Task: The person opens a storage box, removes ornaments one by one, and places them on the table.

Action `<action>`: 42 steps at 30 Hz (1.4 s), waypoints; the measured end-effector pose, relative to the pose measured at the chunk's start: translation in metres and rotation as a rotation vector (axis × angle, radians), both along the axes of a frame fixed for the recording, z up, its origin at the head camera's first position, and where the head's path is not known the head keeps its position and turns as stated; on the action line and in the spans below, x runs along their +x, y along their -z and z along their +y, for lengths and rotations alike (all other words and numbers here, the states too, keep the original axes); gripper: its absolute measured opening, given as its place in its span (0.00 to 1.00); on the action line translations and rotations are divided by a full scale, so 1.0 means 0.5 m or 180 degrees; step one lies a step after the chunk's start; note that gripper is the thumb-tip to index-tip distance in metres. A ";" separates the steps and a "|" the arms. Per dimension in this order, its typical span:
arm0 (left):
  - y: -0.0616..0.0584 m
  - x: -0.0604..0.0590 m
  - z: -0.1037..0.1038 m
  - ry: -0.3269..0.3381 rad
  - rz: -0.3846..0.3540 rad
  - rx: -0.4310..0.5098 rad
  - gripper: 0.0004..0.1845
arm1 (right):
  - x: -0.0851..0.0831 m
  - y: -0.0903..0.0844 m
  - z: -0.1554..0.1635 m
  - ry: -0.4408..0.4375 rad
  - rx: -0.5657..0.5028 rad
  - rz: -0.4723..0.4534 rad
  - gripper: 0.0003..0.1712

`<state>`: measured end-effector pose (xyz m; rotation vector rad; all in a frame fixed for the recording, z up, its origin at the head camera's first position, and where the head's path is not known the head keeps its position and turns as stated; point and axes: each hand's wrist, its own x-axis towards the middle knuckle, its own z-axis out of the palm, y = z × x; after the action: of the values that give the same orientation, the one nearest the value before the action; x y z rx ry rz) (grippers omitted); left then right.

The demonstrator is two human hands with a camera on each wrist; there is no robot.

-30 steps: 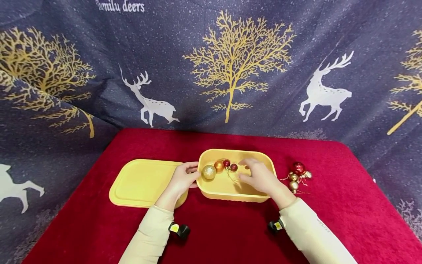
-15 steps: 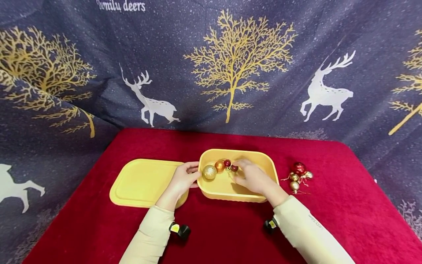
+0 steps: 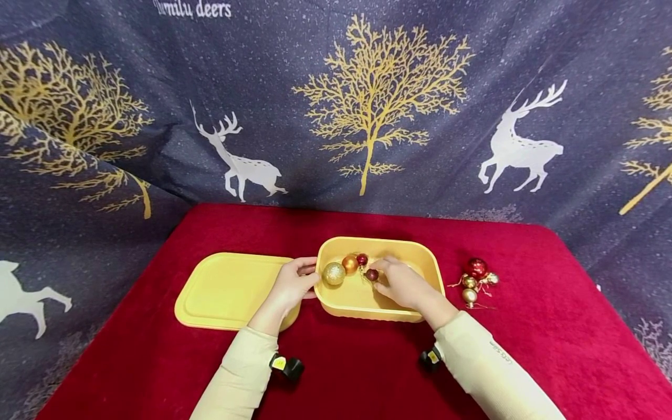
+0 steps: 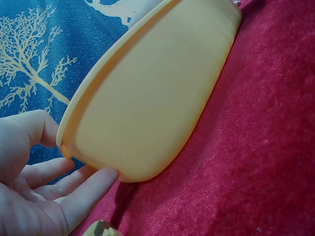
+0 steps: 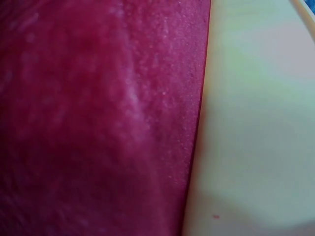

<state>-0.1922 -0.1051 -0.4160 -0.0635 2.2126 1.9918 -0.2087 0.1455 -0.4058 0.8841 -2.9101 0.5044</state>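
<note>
A yellow plastic box (image 3: 367, 309), without a cover on it, stands on the red cloth. My left hand (image 3: 290, 284) holds its left end, with the thumb at the rim and the fingers (image 4: 93, 191) against the outer wall. Inside the box, my right hand (image 3: 401, 284) pinches a small dark red Christmas ball (image 3: 371, 275) between fingertips and thumb. Left of it lie another small red ball (image 3: 362, 259), an orange ball (image 3: 350, 265) and a larger glittery gold ball (image 3: 333, 273). The right wrist view shows the box's outer wall (image 5: 256, 137) but not the hand.
The yellow lid (image 3: 231, 291) lies flat to the left, partly under my left forearm. Right of the box is a cluster with a red ball (image 3: 476, 268) and several gold ones (image 3: 469, 296) on strings. A dark blue deer-print curtain (image 3: 315, 221) hangs behind the table.
My right hand has moved left inside the box to the small dark red ball and taken it between its fingers. The ball has shifted slightly nearer. The left hand stays on the box.
</note>
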 end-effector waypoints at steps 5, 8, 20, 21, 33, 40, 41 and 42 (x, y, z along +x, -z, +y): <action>0.001 -0.002 0.000 0.0001 0.0009 0.0005 0.26 | 0.001 -0.001 0.000 -0.0036 -0.0055 -0.0020 0.09; 0.000 -0.001 0.000 -0.0002 0.0007 -0.0017 0.26 | 0.003 -0.002 0.000 -0.0002 -0.0096 -0.0073 0.08; -0.005 0.007 0.001 0.0001 0.0007 -0.0052 0.26 | 0.006 -0.005 0.023 -0.0029 -0.0293 -0.0020 0.06; -0.003 0.006 0.001 0.0006 0.0003 -0.0057 0.26 | 0.007 -0.005 0.027 -0.0018 -0.0319 -0.0026 0.06; -0.008 0.008 0.002 -0.0013 -0.0003 0.0004 0.26 | 0.021 -0.023 0.069 0.0113 -0.0470 0.0146 0.15; -0.010 0.008 0.002 -0.0017 -0.0002 -0.0020 0.26 | 0.031 -0.027 0.089 0.0232 -0.0720 0.0238 0.15; -0.011 0.008 0.002 -0.0016 -0.0003 -0.0017 0.26 | 0.032 -0.027 0.092 0.0274 -0.0747 0.0243 0.16; -0.011 0.008 0.002 -0.0013 0.0000 -0.0018 0.26 | 0.033 -0.027 0.095 0.0303 -0.0785 0.0239 0.16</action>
<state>-0.1882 -0.1039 -0.4103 -0.0689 2.2201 1.9877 -0.1920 0.1930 -0.3923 0.7116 -2.7285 0.7827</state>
